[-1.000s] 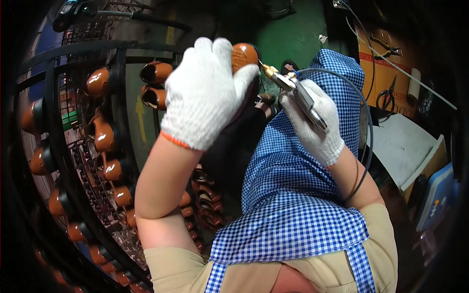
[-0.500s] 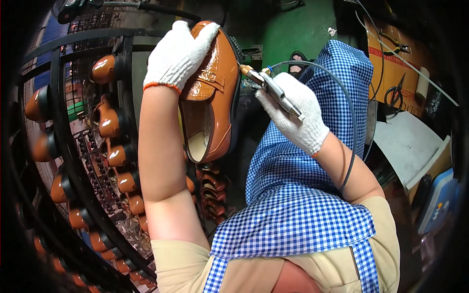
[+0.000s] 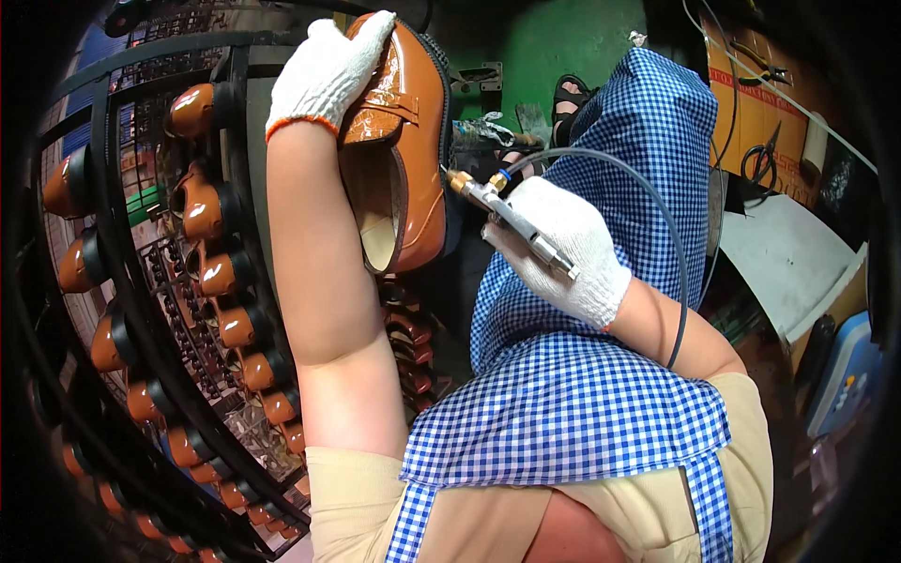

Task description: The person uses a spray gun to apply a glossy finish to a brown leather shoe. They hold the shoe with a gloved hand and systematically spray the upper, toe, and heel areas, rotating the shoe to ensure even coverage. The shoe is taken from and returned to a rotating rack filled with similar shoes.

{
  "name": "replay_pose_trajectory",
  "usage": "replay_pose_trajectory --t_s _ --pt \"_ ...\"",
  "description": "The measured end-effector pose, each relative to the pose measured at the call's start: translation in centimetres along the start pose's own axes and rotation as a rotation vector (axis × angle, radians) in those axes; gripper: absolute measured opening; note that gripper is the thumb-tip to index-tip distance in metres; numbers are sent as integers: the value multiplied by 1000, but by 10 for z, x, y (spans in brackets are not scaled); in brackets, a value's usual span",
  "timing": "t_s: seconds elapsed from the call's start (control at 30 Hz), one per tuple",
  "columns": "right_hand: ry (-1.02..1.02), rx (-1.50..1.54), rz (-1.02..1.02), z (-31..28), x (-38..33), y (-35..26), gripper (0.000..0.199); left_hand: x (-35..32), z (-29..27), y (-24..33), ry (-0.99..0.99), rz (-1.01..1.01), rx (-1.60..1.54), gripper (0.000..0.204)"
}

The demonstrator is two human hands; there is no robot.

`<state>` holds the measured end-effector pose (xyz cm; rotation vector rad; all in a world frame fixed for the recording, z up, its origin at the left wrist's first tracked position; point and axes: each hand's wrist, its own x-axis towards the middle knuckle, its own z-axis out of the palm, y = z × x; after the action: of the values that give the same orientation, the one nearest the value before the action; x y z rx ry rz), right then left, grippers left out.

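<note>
Holding a glossy tan leather shoe (image 3: 402,150) high at the far centre of the scene, the left hand (image 3: 326,70), in a white knit glove, is closed over the shoe's toe end. The shoe hangs with its opening turned toward the viewer, showing a pale insole. Its dark sole edge faces right.

Just right of that edge, the gloved right hand (image 3: 560,246) is wrapped firmly around a slim metal air tool (image 3: 511,223). The tool's brass tip points at the sole edge and sits very close to it; whether they touch cannot be told. A grey hose (image 3: 657,202) arcs from the tool over the right forearm.

A blue checked apron (image 3: 582,394) fills the near centre and right. On the left, a curved dark rack (image 3: 122,281) crowded with matching tan shoes (image 3: 225,272) runs close beside the raised left arm, leaving little room there. Green floor (image 3: 554,47) shows beyond the shoe, and a white board (image 3: 788,253) lies at far right.
</note>
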<state>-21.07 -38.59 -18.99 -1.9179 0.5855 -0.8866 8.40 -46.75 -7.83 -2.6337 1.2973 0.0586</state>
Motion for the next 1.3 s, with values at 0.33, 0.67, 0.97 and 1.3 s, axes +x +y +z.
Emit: replay_pose_trajectory --t_s 0.33,0.67,0.97,1.3 --pt "25 -15 -56 -22 -12 7 19 -22 -11 -12 130 63 -253 87" --pt "6 -44 -51 -33 -7 36 20 -222 -9 -6 233 525 -332 34" --pt "-27 -139 -58 12 5 40 18 -255 25 -31 349 207 -677 19" --pt "-135 104 102 41 23 71 17 -259 60 -33 409 7 -737 22"
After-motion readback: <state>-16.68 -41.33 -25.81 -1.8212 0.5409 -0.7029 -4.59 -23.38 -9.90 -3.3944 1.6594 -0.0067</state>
